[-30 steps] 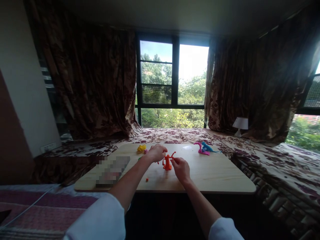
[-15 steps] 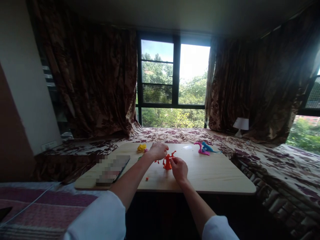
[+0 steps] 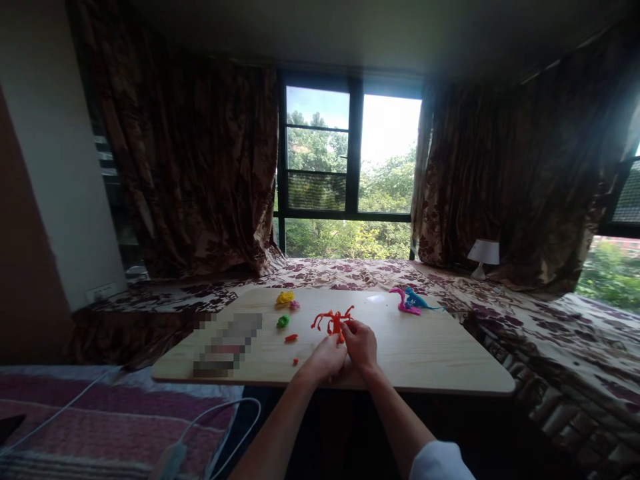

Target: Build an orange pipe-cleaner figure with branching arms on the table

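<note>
We have an orange clay figure (image 3: pixel 337 325) standing on the pale wood counter (image 3: pixel 435 353), with thin, bendy arms sticking out. Everything else we can find by looking from this figure.

Our right hand (image 3: pixel 361 343) is at its right side, with the fingers pinched together on it. Our left hand (image 3: pixel 327 360) is low down, just in front of it and close to our right hand. We cannot tell if the left fingers are together or apart, because they are partly hidden.

To the left of the figure, we see a short orange roll (image 3: pixel 291 339) and a green lump (image 3: pixel 283 321). A tiny red bit (image 3: pixel 295 362) is to the left too, but nearer to us. Farther back on the left, a yellow lump (image 3: pixel 285 297) sits beside a small pink lump (image 3: pixel 295 305).

Well to the left lies a flat thing (image 3: pixel 230 343), all blurry squares. Back and to the right of the figure, a curvy pink shape (image 3: pixel 407 307) is right by a blue shape (image 3: pixel 417 300) with a thin tail.
</note>
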Demonstrator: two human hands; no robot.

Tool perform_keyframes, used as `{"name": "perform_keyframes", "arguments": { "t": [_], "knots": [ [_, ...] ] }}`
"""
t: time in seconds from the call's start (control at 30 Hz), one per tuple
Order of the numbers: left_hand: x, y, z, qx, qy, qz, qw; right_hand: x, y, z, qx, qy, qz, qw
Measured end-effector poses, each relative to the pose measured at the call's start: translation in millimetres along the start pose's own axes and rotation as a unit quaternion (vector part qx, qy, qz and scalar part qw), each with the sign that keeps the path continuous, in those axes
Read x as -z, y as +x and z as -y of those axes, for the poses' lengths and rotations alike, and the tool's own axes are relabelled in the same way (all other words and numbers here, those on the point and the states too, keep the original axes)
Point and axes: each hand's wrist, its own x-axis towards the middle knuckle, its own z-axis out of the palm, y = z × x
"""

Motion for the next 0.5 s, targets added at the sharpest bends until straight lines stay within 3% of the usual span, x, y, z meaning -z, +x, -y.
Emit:
{"name": "perform_keyframes", "arguments": {
  "t": [0.27, 0.5],
  "knots": [
    [2.4, 1.7, 3.2, -0.019, 0.008, -0.153, 0.988, 1.4, -2.3, -0.6, -0.003, 0.019, -0.016, 1.0],
    [16.2, 2.1, 26.9, -0.018, 0.109, -0.244, 0.963, 21.9, -7.8, -4.3, 0.005, 0.175, -0.048, 0.983]
  ]
}}
